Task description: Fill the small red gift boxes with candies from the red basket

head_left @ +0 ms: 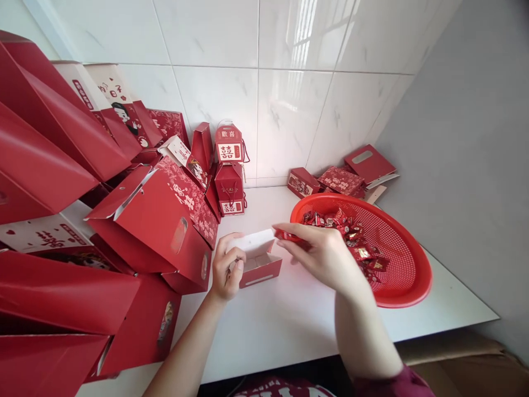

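Note:
A small open red box (259,263) with a white inside lies on the white table (289,320). My left hand (226,269) grips its left end, fingers curled round the edge. My right hand (320,251) hovers just right of the box, pinching a small red wrapped candy (285,235) between thumb and fingertips above the box's open top. Behind that hand sits a red plastic basket (403,275) holding several red wrapped candies (355,242).
Large red gift boxes (161,220) are piled along the left side. Two small red handled boxes (229,171) are stacked against the tiled wall. Flat red boxes (343,179) lie in the back right corner. The table's front edge runs below my arms.

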The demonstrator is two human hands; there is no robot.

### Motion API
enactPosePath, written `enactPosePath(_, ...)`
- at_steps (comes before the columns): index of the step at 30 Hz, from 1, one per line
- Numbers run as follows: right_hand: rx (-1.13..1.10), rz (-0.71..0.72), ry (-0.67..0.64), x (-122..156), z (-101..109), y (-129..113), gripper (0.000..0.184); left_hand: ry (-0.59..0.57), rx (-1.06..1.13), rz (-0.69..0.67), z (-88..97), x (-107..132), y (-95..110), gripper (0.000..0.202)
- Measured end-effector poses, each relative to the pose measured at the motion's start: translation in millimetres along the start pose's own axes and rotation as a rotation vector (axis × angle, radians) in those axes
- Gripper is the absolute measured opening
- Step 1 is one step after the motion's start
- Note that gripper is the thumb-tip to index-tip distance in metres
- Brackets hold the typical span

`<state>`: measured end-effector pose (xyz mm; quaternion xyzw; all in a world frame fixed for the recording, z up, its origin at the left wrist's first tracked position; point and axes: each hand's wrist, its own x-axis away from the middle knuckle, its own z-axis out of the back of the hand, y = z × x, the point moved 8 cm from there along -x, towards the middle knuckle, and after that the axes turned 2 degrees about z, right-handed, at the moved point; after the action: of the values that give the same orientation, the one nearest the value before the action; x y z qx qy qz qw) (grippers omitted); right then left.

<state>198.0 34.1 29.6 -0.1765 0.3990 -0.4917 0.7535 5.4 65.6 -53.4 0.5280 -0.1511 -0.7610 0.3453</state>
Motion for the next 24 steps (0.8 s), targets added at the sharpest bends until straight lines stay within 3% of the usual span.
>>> enactPosePath(7,-0.137,0.026,0.004,-42,-39,-7,0.020,0.038,0.002,0.015,7.4,2,-8,0.032)
enactPosePath(12,0.086,0.069,-0.218,-44,-58,-2,0.027,0.043,0.025,0.082,6.3,7,-15,0.040)
enactPosePath(17,0.203,0.105,-0.360,-43,-66,-2,0.027,-0.029,0.127,0.127,-4.6,13,-26,0.045)
enactPosePath(21,0.185,0.097,-0.401,-43,-67,0,0.027,-0.086,0.276,0.199,-9.0,11,-34,0.055)
enactPosePath(24,0.136,0.103,-0.413,-42,-69,1,0.026,-0.062,0.309,0.248,-5.2,11,-36,0.056)
